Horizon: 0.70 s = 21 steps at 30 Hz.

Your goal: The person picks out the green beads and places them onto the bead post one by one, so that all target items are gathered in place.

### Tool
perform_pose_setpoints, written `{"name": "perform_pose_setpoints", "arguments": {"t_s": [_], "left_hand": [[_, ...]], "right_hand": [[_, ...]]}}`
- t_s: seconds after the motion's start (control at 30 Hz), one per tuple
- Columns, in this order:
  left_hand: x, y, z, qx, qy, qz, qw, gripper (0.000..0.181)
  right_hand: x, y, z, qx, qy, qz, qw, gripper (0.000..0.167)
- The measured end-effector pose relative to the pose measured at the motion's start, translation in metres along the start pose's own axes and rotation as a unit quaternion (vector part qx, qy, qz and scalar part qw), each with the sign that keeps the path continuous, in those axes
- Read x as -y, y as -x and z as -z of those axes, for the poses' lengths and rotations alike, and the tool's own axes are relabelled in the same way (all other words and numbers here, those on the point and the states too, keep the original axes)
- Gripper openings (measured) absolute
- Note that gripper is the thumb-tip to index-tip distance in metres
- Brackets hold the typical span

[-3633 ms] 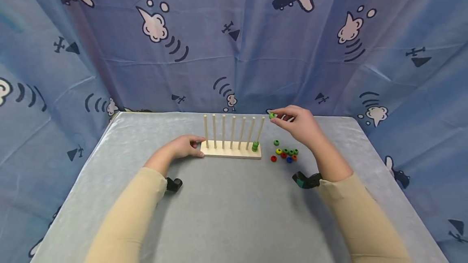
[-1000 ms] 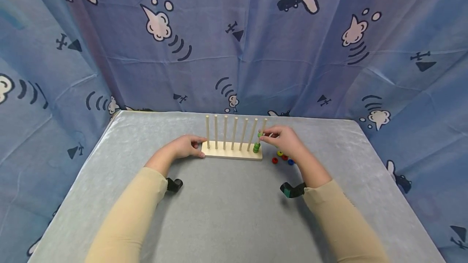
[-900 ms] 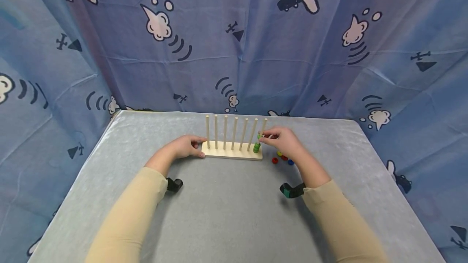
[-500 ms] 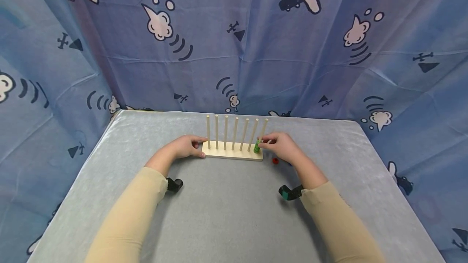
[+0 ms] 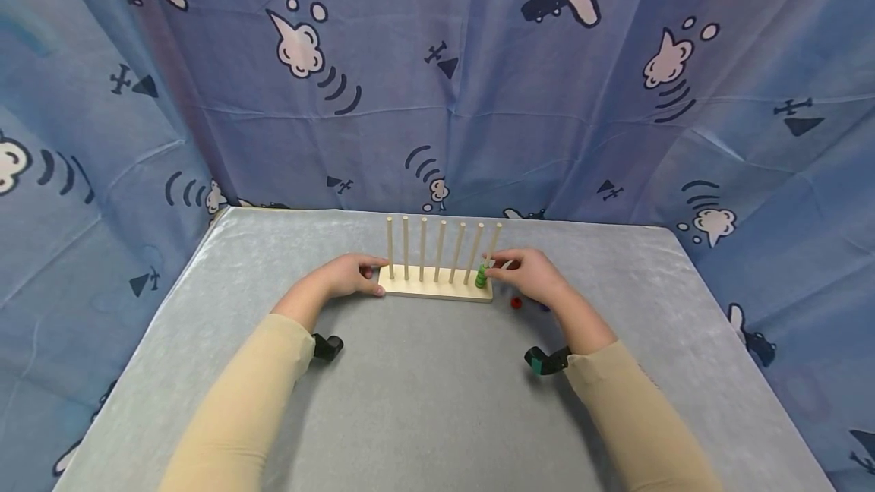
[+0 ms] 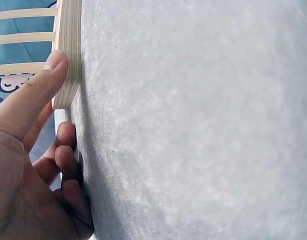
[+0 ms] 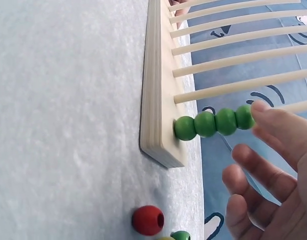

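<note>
A wooden peg stand (image 5: 434, 290) with a row of upright pegs sits on the table. My left hand (image 5: 345, 275) holds its left end; in the left wrist view the thumb (image 6: 56, 62) presses the edge of the base. Several green beads (image 7: 206, 124) are stacked on the rightmost peg. My right hand (image 5: 536, 277) pinches the topmost green bead (image 7: 245, 116) on that peg, against the bead below. The thumb covers part of it, and its other fingers are loosely bent.
Right of the stand lie loose beads: a red bead (image 7: 148, 220), a green bead (image 7: 180, 235) and a sliver of yellow in the right wrist view. My right hand hides others in the head view. A patterned blue curtain (image 5: 437, 82) hangs behind the table.
My right hand has brought a green bead from the air at the back right over to the rightmost peg, then slid it down onto the stack. The left hand stays at the stand's end.
</note>
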<state>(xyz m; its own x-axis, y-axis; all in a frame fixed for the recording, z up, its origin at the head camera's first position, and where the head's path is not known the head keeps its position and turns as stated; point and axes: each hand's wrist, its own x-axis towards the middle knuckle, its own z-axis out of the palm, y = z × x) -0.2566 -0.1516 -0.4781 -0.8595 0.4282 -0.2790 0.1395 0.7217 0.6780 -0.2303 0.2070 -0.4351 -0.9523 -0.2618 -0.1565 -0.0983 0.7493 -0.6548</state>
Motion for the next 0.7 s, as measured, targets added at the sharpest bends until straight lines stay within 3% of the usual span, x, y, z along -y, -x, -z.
{"name": "perform_pose_setpoints", "arguments": {"t_s": [0.37,0.7], "left_hand": [[-0.001,0.001,0.001,0.001,0.007,-0.002,1.0,0.069],[0.0,0.001,0.0,-0.002,0.005,-0.001,1.0,0.069]], "right_hand": [[-0.016,0.012,0.023,-0.013,0.023,0.007,0.9996,0.04],[-0.045,0.037,0.043,-0.023,0.051,0.008,0.9984,0.035]]}}
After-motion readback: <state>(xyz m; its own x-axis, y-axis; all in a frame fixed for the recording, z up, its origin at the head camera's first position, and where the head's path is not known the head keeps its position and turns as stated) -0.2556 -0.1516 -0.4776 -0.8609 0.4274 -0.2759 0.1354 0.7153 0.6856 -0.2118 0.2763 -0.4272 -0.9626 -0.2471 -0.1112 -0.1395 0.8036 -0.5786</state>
